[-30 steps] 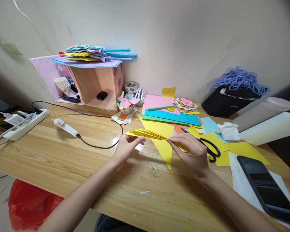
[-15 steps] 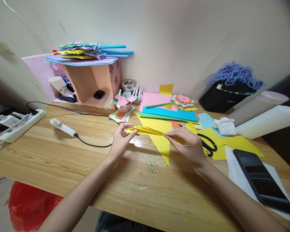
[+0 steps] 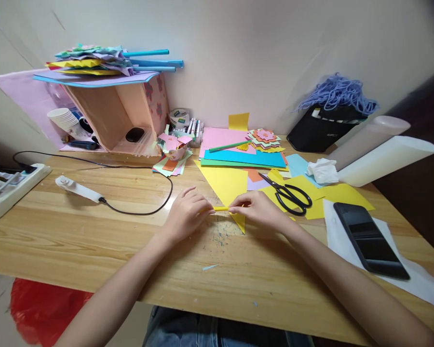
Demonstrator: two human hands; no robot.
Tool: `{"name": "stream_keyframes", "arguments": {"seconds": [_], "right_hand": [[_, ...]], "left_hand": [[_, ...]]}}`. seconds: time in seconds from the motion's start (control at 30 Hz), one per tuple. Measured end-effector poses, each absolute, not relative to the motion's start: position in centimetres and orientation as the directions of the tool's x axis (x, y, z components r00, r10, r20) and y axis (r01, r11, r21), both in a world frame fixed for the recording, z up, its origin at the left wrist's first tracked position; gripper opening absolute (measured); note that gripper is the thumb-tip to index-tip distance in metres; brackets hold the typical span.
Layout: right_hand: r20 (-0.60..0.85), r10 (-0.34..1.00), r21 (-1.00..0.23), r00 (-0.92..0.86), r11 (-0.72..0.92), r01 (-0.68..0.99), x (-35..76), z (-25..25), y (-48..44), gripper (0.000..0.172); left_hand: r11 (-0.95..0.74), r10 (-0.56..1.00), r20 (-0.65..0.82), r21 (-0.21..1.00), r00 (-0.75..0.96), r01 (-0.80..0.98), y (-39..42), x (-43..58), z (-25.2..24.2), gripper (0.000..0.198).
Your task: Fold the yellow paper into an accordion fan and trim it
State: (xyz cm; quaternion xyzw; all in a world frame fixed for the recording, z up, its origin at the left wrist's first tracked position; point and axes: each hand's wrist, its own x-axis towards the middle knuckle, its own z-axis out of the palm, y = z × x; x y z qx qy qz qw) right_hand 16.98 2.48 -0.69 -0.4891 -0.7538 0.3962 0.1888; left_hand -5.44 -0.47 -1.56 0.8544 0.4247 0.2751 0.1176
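A narrow folded strip of yellow paper [image 3: 221, 208] is pinched between my two hands just above the desk. My left hand [image 3: 191, 212] is closed on its left end, and my right hand [image 3: 255, 206] grips the right end with thumb and fingers. Only the short middle stretch of the strip shows; the fingers hide the rest. Behind the hands lies a pointed yellow sheet [image 3: 224, 180]. To the right, black-handled scissors [image 3: 291, 195] rest on more yellow paper [image 3: 311, 190].
A phone [image 3: 371, 241] lies on white paper at the right. Behind are blue sheets [image 3: 242, 158], a layered paper flower [image 3: 264, 137], a cup of scraps [image 3: 175, 147] and an open box [image 3: 108, 115]. A white corded device [image 3: 78, 189] sits left, near a power strip [image 3: 18, 190].
The yellow paper, earlier fanned out between my hands, is now pressed into a narrow strip. My hands have come closer together, and the view has shifted, showing the scissors fully.
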Motion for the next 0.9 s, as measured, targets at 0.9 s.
{"name": "stream_keyframes", "arguments": {"seconds": [0.9], "right_hand": [[0.31,0.685,-0.41,-0.66,0.722,0.557,15.8,-1.3,1.2,0.012]], "left_hand": [[-0.633,0.769,0.38,0.341,0.515,0.694,-0.7,-4.1,-3.4,0.018]]}}
